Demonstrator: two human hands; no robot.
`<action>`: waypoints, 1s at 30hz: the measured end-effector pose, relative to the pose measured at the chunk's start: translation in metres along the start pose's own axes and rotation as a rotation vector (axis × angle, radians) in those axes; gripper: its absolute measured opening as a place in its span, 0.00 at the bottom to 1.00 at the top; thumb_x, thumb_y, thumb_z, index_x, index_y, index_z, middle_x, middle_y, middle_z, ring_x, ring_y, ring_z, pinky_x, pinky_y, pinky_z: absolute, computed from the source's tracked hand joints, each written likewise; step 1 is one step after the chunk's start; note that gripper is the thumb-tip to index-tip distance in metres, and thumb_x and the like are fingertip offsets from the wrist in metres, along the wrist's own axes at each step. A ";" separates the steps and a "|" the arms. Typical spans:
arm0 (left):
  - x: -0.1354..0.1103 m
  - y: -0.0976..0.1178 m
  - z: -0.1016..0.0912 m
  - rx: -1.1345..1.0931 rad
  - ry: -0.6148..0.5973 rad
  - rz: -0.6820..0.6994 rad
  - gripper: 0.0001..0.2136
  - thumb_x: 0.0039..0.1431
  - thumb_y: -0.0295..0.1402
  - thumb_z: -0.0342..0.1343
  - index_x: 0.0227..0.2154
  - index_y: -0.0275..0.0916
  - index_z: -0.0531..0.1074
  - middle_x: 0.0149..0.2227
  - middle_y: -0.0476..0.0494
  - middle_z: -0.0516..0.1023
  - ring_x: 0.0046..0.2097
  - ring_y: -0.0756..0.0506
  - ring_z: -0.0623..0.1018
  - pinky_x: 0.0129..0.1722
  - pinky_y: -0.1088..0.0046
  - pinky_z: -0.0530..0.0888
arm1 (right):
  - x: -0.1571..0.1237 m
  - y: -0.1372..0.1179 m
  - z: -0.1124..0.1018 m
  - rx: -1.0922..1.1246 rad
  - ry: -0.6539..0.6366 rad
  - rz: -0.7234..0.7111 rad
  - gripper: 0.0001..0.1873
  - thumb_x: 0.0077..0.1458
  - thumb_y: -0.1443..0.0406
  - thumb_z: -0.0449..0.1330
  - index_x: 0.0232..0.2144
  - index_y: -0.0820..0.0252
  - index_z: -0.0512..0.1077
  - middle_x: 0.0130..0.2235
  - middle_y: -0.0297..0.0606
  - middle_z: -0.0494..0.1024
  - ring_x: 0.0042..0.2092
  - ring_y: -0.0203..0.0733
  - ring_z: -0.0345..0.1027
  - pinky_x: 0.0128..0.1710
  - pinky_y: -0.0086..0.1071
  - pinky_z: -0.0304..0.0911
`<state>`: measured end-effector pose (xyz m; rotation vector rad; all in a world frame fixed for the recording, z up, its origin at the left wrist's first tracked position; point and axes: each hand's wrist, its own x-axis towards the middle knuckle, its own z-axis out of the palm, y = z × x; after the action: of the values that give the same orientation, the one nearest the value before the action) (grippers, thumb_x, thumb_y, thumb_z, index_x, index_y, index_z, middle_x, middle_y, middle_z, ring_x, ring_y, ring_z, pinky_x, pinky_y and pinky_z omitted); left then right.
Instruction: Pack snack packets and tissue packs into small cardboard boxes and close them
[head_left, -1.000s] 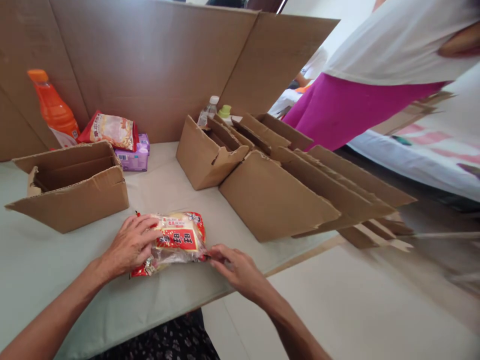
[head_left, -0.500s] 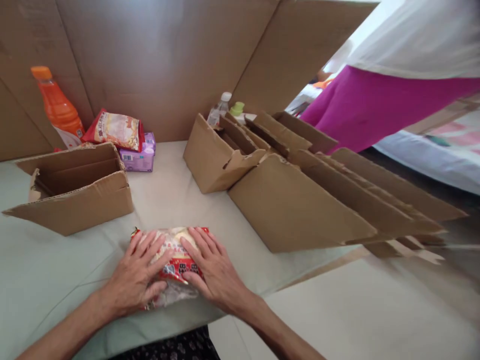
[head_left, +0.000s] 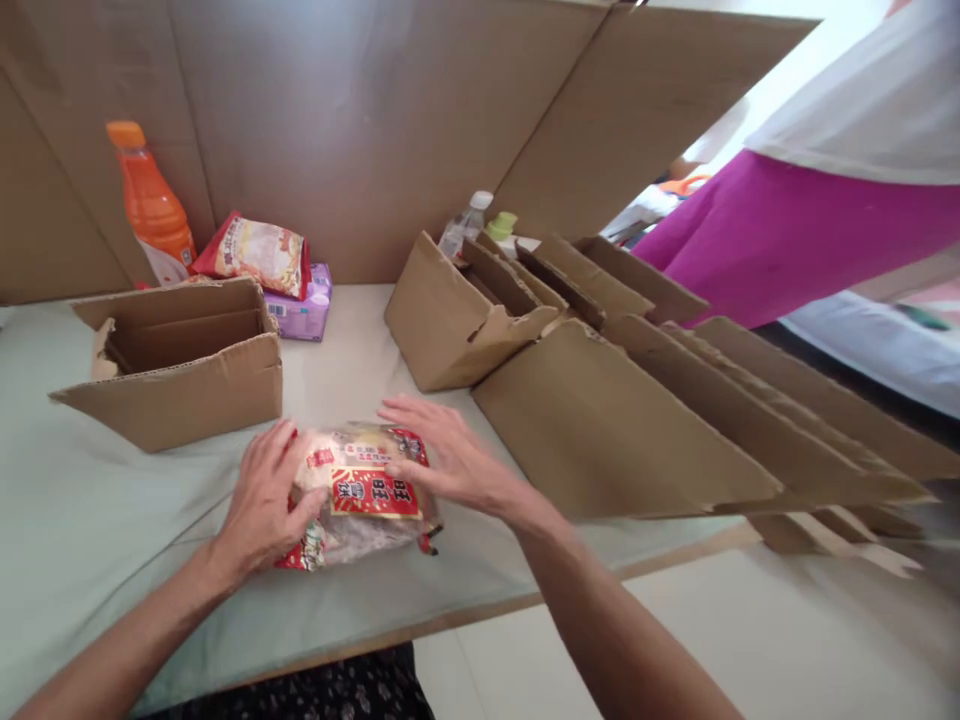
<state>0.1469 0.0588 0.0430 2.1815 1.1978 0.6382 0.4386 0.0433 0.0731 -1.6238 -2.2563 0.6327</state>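
A clear and red snack bag of rice crackers [head_left: 367, 500] lies near the front edge of the cloth-covered table, its printed label facing up. My left hand [head_left: 266, 495] grips the bag's left end, the thumb over the top and the fingers along the far corner. On the other side, my right hand [head_left: 442, 450] is open, its fingers stretched out over the far right corner and its thumb at the label. Whether the right fingertips press on the bag is hard to tell.
An open cardboard box [head_left: 187, 400] stands at left. Behind it are an orange drink bottle [head_left: 154, 205], a red snack packet [head_left: 259, 255] and a purple pack [head_left: 304, 310]. More open boxes [head_left: 600, 420] fill the right, a clear bottle [head_left: 465, 225] behind them. A person in magenta [head_left: 810, 230] stands beyond.
The bag has turned and now shows its label fully, lying a little farther from me. My right hand has lifted from its face toward the far right corner; my left has shifted to its left end.
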 end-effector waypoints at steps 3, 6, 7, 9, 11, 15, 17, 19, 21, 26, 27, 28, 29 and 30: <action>-0.015 -0.003 0.000 -0.040 0.073 -0.219 0.37 0.61 0.44 0.53 0.68 0.33 0.50 0.63 0.23 0.66 0.64 0.27 0.67 0.62 0.37 0.61 | 0.029 -0.001 -0.015 0.007 -0.258 -0.039 0.45 0.53 0.46 0.65 0.67 0.56 0.62 0.68 0.48 0.63 0.68 0.58 0.56 0.67 0.52 0.51; -0.023 -0.006 0.006 -0.161 0.031 -0.363 0.40 0.58 0.42 0.56 0.69 0.33 0.48 0.53 0.28 0.76 0.54 0.30 0.77 0.55 0.43 0.72 | 0.042 -0.011 -0.016 -0.022 -0.436 -0.012 0.53 0.43 0.50 0.72 0.68 0.60 0.61 0.66 0.53 0.66 0.65 0.62 0.61 0.64 0.49 0.57; -0.024 -0.005 0.009 -0.213 0.019 -0.386 0.40 0.57 0.39 0.56 0.69 0.34 0.47 0.54 0.30 0.77 0.54 0.32 0.78 0.56 0.47 0.73 | 0.040 -0.015 -0.015 -0.038 -0.439 -0.001 0.55 0.41 0.50 0.73 0.68 0.62 0.61 0.66 0.54 0.66 0.65 0.63 0.61 0.64 0.50 0.57; -0.025 -0.003 0.014 -0.314 0.017 -0.403 0.41 0.55 0.34 0.56 0.69 0.35 0.45 0.58 0.31 0.74 0.57 0.37 0.77 0.58 0.55 0.73 | 0.031 -0.021 -0.012 -0.038 -0.411 -0.008 0.57 0.40 0.47 0.73 0.68 0.62 0.61 0.66 0.55 0.65 0.65 0.64 0.59 0.64 0.51 0.56; -0.027 0.002 0.019 -0.400 0.018 -0.393 0.42 0.54 0.30 0.55 0.70 0.34 0.42 0.60 0.30 0.72 0.58 0.40 0.76 0.59 0.60 0.73 | 0.018 -0.022 -0.008 0.013 -0.378 -0.032 0.56 0.43 0.42 0.70 0.68 0.59 0.61 0.66 0.54 0.65 0.66 0.64 0.59 0.64 0.52 0.56; -0.039 0.007 0.021 -0.480 0.004 -0.349 0.43 0.53 0.29 0.56 0.70 0.36 0.45 0.65 0.31 0.66 0.63 0.38 0.71 0.64 0.58 0.69 | 0.005 -0.021 0.005 0.197 -0.417 0.036 0.58 0.39 0.39 0.69 0.66 0.60 0.62 0.63 0.55 0.69 0.61 0.63 0.66 0.60 0.48 0.62; -0.045 0.007 0.011 -0.464 -0.013 -0.303 0.42 0.51 0.30 0.59 0.69 0.38 0.50 0.67 0.32 0.64 0.65 0.36 0.69 0.66 0.54 0.66 | 0.004 -0.023 0.005 0.304 -0.467 0.089 0.54 0.37 0.40 0.69 0.62 0.61 0.66 0.55 0.50 0.77 0.52 0.59 0.73 0.52 0.44 0.69; -0.048 0.006 -0.011 -0.333 0.050 -0.158 0.39 0.54 0.32 0.61 0.68 0.41 0.53 0.65 0.33 0.66 0.64 0.35 0.69 0.65 0.52 0.68 | 0.004 -0.027 -0.007 0.318 -0.429 0.131 0.46 0.38 0.43 0.69 0.56 0.60 0.71 0.46 0.45 0.81 0.44 0.54 0.76 0.45 0.40 0.72; -0.045 0.007 -0.046 -0.073 0.253 0.066 0.34 0.59 0.32 0.59 0.67 0.44 0.55 0.63 0.33 0.67 0.64 0.35 0.69 0.63 0.51 0.69 | 0.003 -0.033 -0.031 0.273 -0.280 0.150 0.35 0.41 0.47 0.69 0.50 0.57 0.74 0.41 0.44 0.82 0.40 0.53 0.77 0.39 0.41 0.73; -0.011 0.003 -0.147 0.465 0.498 0.363 0.27 0.61 0.26 0.51 0.64 0.41 0.59 0.58 0.37 0.74 0.63 0.37 0.71 0.66 0.48 0.63 | 0.031 -0.071 -0.092 0.371 0.387 0.077 0.27 0.42 0.49 0.71 0.45 0.46 0.72 0.37 0.43 0.80 0.33 0.53 0.75 0.27 0.43 0.72; -0.002 0.000 -0.161 0.522 0.427 0.342 0.27 0.60 0.27 0.51 0.63 0.39 0.60 0.56 0.37 0.75 0.61 0.37 0.72 0.66 0.46 0.61 | 0.046 -0.085 -0.097 0.415 0.551 0.004 0.28 0.44 0.49 0.71 0.46 0.44 0.70 0.40 0.41 0.79 0.36 0.53 0.75 0.29 0.43 0.72; 0.006 -0.004 -0.172 0.577 0.342 0.295 0.27 0.58 0.28 0.51 0.62 0.37 0.62 0.54 0.36 0.77 0.59 0.36 0.74 0.66 0.43 0.59 | 0.064 -0.099 -0.098 0.466 0.689 -0.098 0.28 0.45 0.48 0.70 0.47 0.43 0.67 0.43 0.40 0.78 0.39 0.53 0.75 0.33 0.44 0.73; 0.013 -0.009 -0.179 0.630 0.261 0.237 0.26 0.56 0.29 0.51 0.59 0.35 0.64 0.52 0.35 0.79 0.57 0.35 0.76 0.66 0.40 0.58 | 0.084 -0.113 -0.096 0.518 0.792 -0.216 0.29 0.46 0.48 0.70 0.48 0.43 0.65 0.45 0.39 0.77 0.43 0.52 0.74 0.38 0.45 0.73; 0.019 -0.014 -0.184 0.679 0.197 0.181 0.25 0.53 0.28 0.52 0.56 0.34 0.68 0.48 0.35 0.80 0.54 0.34 0.77 0.64 0.37 0.59 | 0.105 -0.126 -0.091 0.566 0.840 -0.328 0.30 0.46 0.48 0.69 0.48 0.44 0.63 0.47 0.38 0.76 0.45 0.51 0.73 0.42 0.46 0.73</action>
<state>0.0300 0.1269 0.1701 2.8679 1.4883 0.5844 0.3444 0.1256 0.2133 -0.9460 -1.4814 0.3490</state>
